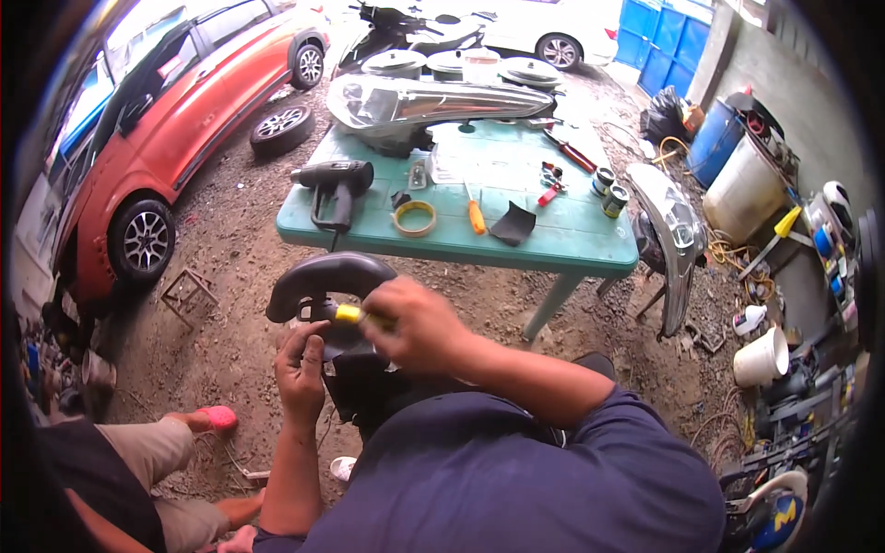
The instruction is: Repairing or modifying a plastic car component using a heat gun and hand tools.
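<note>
A black steering wheel [332, 264] rests against my lap, its rim arching away from me; my forearm and hand hide part of it. My right hand [415, 323] is closed round a yellow-ended hand tool [348, 313], slightly smeared by motion. The tool's yellow end lies over the wheel's inner opening, and the fingers cover the rest, so its exact kind is hidden. Lower and to the left, my left hand [300, 373] pinches the wheel's inner left part with thumb and fingertips.
Ahead stands a green table [369, 221] bearing a heat gun [336, 189], a tape roll [415, 218], an orange-handled screwdriver [475, 214] and a headlight [433, 101]. Another headlight [678, 226] leans at right. A person's leg [157, 442] is near at left, a red car [184, 101] beyond.
</note>
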Available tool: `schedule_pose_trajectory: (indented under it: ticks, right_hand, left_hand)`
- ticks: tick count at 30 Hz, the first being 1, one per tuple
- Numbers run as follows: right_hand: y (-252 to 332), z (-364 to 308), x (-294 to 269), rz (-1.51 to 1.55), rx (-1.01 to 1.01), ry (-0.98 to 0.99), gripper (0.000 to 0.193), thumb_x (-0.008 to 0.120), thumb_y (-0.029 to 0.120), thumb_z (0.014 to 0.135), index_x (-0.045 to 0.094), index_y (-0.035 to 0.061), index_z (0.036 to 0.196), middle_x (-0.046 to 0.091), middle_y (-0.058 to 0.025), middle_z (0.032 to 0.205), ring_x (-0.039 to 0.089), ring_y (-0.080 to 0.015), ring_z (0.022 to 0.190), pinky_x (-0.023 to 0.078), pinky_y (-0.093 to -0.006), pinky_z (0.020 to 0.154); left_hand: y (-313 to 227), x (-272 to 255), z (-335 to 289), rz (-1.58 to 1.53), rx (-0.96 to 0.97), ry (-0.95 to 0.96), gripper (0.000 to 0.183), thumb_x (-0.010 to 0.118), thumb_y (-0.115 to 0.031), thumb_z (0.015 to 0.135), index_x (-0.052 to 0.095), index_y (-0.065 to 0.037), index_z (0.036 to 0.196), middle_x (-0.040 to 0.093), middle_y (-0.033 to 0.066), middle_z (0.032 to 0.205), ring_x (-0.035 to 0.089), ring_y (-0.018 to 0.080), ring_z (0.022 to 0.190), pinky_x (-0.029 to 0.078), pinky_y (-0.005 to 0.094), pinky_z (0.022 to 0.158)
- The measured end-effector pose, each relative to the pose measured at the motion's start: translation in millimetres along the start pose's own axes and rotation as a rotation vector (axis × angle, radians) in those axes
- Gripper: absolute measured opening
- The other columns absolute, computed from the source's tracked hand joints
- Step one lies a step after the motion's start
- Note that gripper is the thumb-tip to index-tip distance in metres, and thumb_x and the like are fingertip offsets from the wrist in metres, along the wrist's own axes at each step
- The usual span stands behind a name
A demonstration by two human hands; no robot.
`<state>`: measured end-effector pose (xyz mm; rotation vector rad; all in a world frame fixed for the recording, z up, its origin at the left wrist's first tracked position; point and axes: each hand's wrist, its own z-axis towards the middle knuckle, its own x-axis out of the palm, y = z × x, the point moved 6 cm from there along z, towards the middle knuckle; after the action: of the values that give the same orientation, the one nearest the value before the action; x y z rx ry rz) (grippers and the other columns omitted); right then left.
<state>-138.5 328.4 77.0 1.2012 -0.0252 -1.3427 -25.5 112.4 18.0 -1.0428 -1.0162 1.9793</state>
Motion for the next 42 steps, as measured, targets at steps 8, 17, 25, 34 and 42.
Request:
schedule_pose_trajectory:
  ticks: [8, 17, 25, 34, 42]
  right_hand:
    - [-166, -18, -187, -0.373, 0.436, -0.495, 0.034, 0.076, 0.029, 0.104, 0.084, -0.0032, 0.114, 0.084, -0.0245, 0.111, 0.081, -0.0410, 0.103, 0.063, -0.0507, 0.096]
    - [-261, -36, -222, -0.785, 0.702, -0.331, 0.037, 0.078, 0.034, 0.103, 0.082, 0.0062, 0.128, 0.079, -0.0214, 0.129, 0.074, -0.0429, 0.127, 0.059, -0.0543, 0.107]
    - [-160, -49, -148, -0.175, 0.477, -0.246, 0.044, 0.079, 0.027, 0.106, 0.077, -0.0006, 0.141, 0.082, -0.0222, 0.127, 0.079, -0.0354, 0.114, 0.062, -0.0460, 0.101]
    - [-121, -98, -11, 0.235, 0.532, 0.471, 0.093, 0.088, 0.027, 0.101, 0.040, 0.0042, 0.178, 0.064, -0.0290, 0.163, 0.069, -0.0378, 0.145, 0.056, -0.0476, 0.121]
    - [-150, -86, 28, 0.324, 0.518, 0.393, 0.099, 0.087, 0.021, 0.098, 0.034, 0.0049, 0.180, 0.065, -0.0269, 0.162, 0.070, -0.0381, 0.144, 0.056, -0.0466, 0.122]
  left_hand:
    - [1, 0, -8, -0.243, -0.101, -0.052, 0.045, 0.055, -0.007, 0.118, 0.065, 0.000, 0.161, 0.069, 0.0079, 0.154, 0.062, 0.0174, 0.137, 0.045, 0.0347, 0.122]
    - [9, -2, 1, -0.233, -0.132, -0.063, 0.052, 0.062, 0.004, 0.110, 0.063, 0.001, 0.162, 0.073, 0.0110, 0.145, 0.067, 0.0170, 0.132, 0.052, 0.0330, 0.118]
    - [1, 4, 3, -0.216, -0.178, 0.004, 0.053, 0.072, 0.001, 0.106, 0.067, -0.002, 0.159, 0.075, 0.0117, 0.141, 0.069, 0.0166, 0.127, 0.054, 0.0336, 0.113]
    - [-4, 3, 9, -0.166, -0.148, 0.104, 0.051, 0.078, -0.002, 0.101, 0.072, 0.001, 0.151, 0.074, 0.0113, 0.136, 0.070, 0.0172, 0.122, 0.056, 0.0328, 0.107]
    - [-22, 16, 14, -0.148, -0.095, 0.225, 0.050, 0.083, -0.003, 0.094, 0.076, 0.001, 0.144, 0.071, 0.0141, 0.144, 0.072, 0.0211, 0.126, 0.058, 0.0348, 0.109]
